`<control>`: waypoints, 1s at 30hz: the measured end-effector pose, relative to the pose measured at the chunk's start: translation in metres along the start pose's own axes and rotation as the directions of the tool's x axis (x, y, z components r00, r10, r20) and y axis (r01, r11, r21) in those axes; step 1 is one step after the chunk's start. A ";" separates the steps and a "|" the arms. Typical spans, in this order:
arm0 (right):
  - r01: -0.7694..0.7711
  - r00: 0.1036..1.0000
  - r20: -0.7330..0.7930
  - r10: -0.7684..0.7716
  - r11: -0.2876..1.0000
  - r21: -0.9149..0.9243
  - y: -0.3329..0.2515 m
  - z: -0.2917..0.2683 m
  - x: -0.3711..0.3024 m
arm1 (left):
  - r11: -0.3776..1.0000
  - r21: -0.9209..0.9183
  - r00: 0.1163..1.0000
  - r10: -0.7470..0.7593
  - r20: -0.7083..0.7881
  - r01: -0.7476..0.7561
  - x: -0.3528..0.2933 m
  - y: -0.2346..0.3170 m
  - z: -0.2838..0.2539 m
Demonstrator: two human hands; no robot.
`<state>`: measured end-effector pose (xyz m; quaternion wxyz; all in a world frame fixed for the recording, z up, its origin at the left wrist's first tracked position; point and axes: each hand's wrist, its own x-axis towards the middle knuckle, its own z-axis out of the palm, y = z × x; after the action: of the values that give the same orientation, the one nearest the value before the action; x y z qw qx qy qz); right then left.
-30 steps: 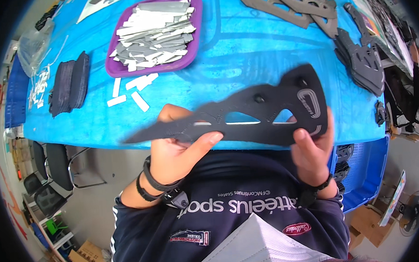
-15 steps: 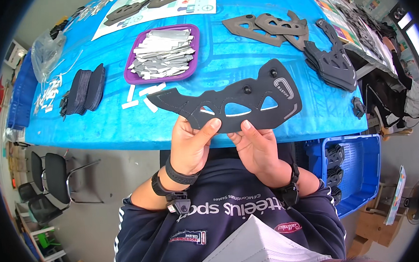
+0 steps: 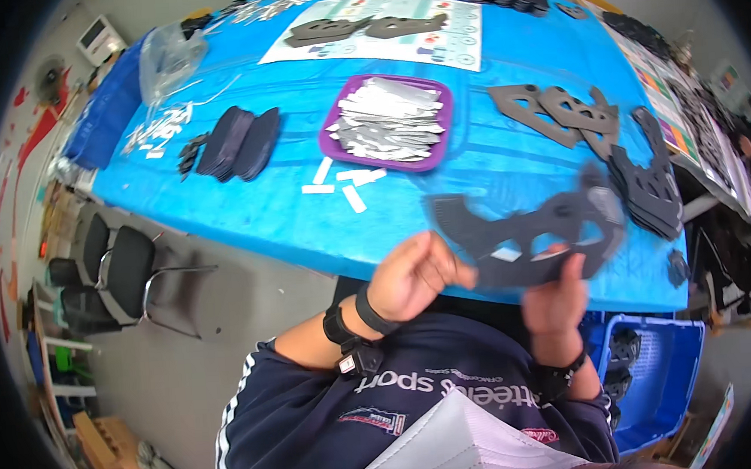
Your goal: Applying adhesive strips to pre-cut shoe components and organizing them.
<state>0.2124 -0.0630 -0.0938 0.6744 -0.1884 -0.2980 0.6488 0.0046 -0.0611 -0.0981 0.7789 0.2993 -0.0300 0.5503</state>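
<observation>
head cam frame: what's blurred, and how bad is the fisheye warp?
Head view: motion blur smears the dark cut-out panel and the right hand; the left hand is slightly soft. The purple tray is sharp. The blue table's edges bow, corners vignette black. Lighting even, no strong glare.

My left hand (image 3: 417, 275) and right hand (image 3: 556, 296) are at the near table (image 3: 245, 208) edge, left of hand beside right, both on the flat cutout panel (image 3: 530, 229) held between me and the table. Behind the panel, on the table, tray (image 3: 436, 149) full of strips (image 3: 390, 122); loose strips (image 3: 342, 183) just in front-left of tray. Left of tray, stack of pads (image 3: 237, 144). Right of tray, flat cutouts (image 3: 557, 113), further right a pile of cutouts (image 3: 648, 185) at the table's right edge. Behind tray, paper sheet (image 3: 458, 36) with two cutouts on it. Chairs (image 3: 107, 277) on floor left of me, crate (image 3: 660, 380) on floor to my right.
</observation>
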 end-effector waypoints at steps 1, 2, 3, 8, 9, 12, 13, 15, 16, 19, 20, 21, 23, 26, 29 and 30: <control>0.178 0.962 -0.142 -0.232 0.931 -0.318 -0.009 -0.003 0.003 | 0.984 0.163 0.988 0.095 -0.120 -0.075 0.000 0.016 0.005; 0.343 0.853 -0.005 -0.522 0.567 -0.749 -0.022 -0.016 0.011 | 0.848 0.508 0.947 0.272 -0.173 -0.151 0.003 0.033 0.009; 0.360 0.701 0.264 -0.663 0.008 -0.933 -0.035 -0.028 0.020 | 0.593 0.789 0.879 0.450 -0.157 -0.163 0.003 0.054 0.012; 0.327 0.598 0.619 -0.509 -0.550 -0.768 -0.056 -0.023 0.035 | -0.827 0.424 0.808 0.511 0.293 0.369 -0.005 0.179 -0.021; 0.444 0.614 0.695 -0.374 -0.565 -0.696 -0.048 -0.024 0.039 | -0.798 0.346 0.779 0.583 0.232 0.494 -0.012 0.199 -0.038; 0.625 0.772 0.636 0.003 -0.187 -0.758 -0.002 0.005 0.038 | -0.688 0.068 0.691 0.713 -0.119 0.722 -0.017 0.231 -0.065; 0.606 0.787 0.593 0.169 -0.036 -0.795 0.006 0.016 0.035 | -0.672 0.002 0.650 0.716 -0.255 0.741 -0.015 0.235 -0.067; 0.676 0.730 0.657 0.189 -0.059 -0.735 0.005 0.022 0.036 | -0.701 0.104 0.702 0.671 -0.237 0.705 -0.021 0.242 -0.070; 0.748 0.657 0.722 0.216 -0.070 -0.660 0.001 0.024 0.037 | -0.699 0.138 0.708 0.662 -0.247 0.702 -0.021 0.243 -0.069; 0.641 0.761 0.644 0.080 -0.249 -0.726 -0.030 0.019 0.039 | -0.691 0.251 0.735 0.630 -0.252 0.678 -0.032 0.252 -0.068; 0.639 0.763 0.641 0.083 -0.251 -0.727 -0.038 0.012 0.039 | -0.707 0.284 0.761 0.615 -0.205 0.648 -0.037 0.257 -0.074; 0.577 0.804 0.594 0.025 -0.270 -0.771 -0.046 0.003 0.039 | -0.706 0.287 0.762 0.613 -0.211 0.647 -0.035 0.257 -0.074; 0.509 0.841 0.539 -0.032 -0.286 -0.812 -0.054 -0.006 0.038 | -0.641 0.339 0.724 0.635 -0.270 0.689 -0.033 0.258 -0.069; 0.483 0.857 0.511 -0.064 -0.248 -0.840 -0.058 -0.010 0.033 | -0.628 0.376 0.730 0.624 -0.278 0.681 -0.034 0.261 -0.066; 0.502 0.853 0.521 -0.022 -0.233 -0.833 -0.058 -0.007 0.030 | -0.582 0.433 0.721 0.613 -0.322 0.688 -0.037 0.266 -0.057; 0.524 0.841 0.541 -0.014 -0.230 -0.820 -0.057 -0.005 0.030 | -0.536 0.458 0.700 0.614 -0.364 0.709 -0.037 0.268 -0.054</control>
<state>0.2587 -0.0381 -0.0561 0.3564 -0.4418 -0.8221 0.0436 -0.2593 -0.0076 -0.0399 0.0254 0.5627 0.7903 0.2410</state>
